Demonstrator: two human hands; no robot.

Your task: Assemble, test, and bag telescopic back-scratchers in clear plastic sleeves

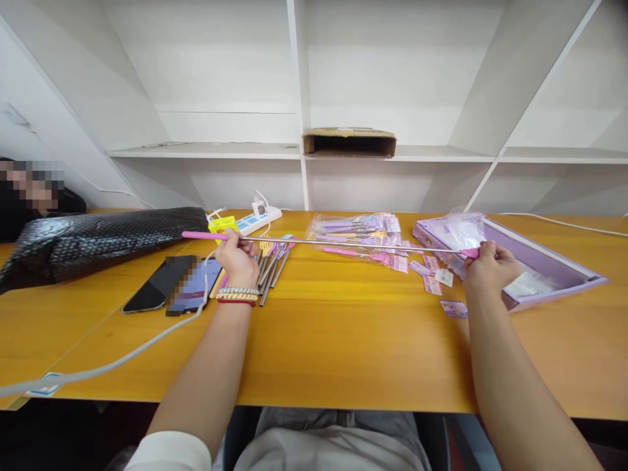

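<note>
Nearest, the person's lap and two bare forearms come up from the bottom edge over the yellow table (343, 347). A grey cable (122, 356) runs across the left part of the table, from the near left edge toward the middle. The left hand (239, 258), with bead bracelets (238, 295) on its wrist, is closed around the pink handle of a long thin rod (343, 243). The right hand (490, 265) pinches the other end of the rod, at a small pink tip, between its fingers. The rod is stretched out almost level between both hands, a little above the table, and its handle end sticks out to the left of the left hand.

Just left of the left hand lies a phone (167, 284), flat on the table. Under and beside this hand lies a bunch of similar rods (272, 261), pulled short, with coloured ends. Near the right hand several small pink labels (432, 278) are scattered, and a flat purple box (554, 265) lies open behind it.

Further back there is a clear bag (358, 230) with more such rods, a white power strip (258, 219) with a yellow thing (222, 224) beside it, and a long black bag (98, 242) on the left. A blurred person sits at the far left edge. Behind all, on a white shelf, stands a cardboard box (349, 142).
</note>
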